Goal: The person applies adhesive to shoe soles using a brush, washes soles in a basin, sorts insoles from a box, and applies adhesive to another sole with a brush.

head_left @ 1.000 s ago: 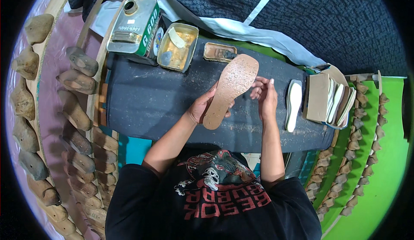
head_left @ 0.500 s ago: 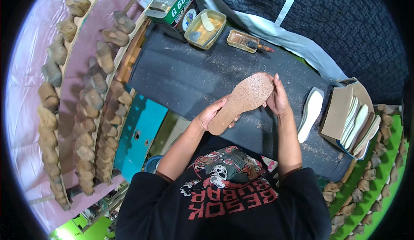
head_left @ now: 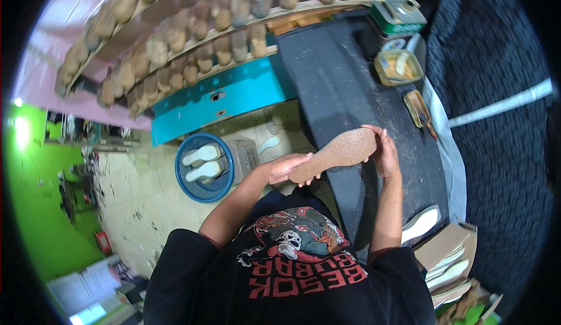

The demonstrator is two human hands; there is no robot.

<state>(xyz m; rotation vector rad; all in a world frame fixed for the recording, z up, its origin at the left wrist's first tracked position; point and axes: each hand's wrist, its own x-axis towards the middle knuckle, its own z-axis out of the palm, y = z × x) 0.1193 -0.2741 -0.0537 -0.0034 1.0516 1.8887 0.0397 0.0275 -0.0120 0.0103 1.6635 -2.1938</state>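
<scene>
Between my two hands is a brown shoe sole [head_left: 336, 154] with a rough, speckled face turned up. My left hand [head_left: 284, 169] grips its narrow heel end, thumb on top and fingers underneath. At the wide toe end, my right hand [head_left: 385, 153] is closed round the edge, its fingers partly hidden behind the sole. The sole is held over the near edge of the dark-covered worktable [head_left: 345, 85]. Right of my right forearm, a white sole [head_left: 421, 224] lies on the table.
A cardboard box [head_left: 437, 248] of soles stands at the right. Farther off are a glue tub [head_left: 380, 71], a green can [head_left: 385, 24] and a small tray with a brush [head_left: 415, 108]. On the floor stands a blue basket [head_left: 182, 189] with white-soled pieces. Shoe lasts [head_left: 156, 50] line shelves.
My view and body have turned left, bringing the floor and blue basket into sight. The sole stays in both hands and now lies more level across, nearer the table's edge.
</scene>
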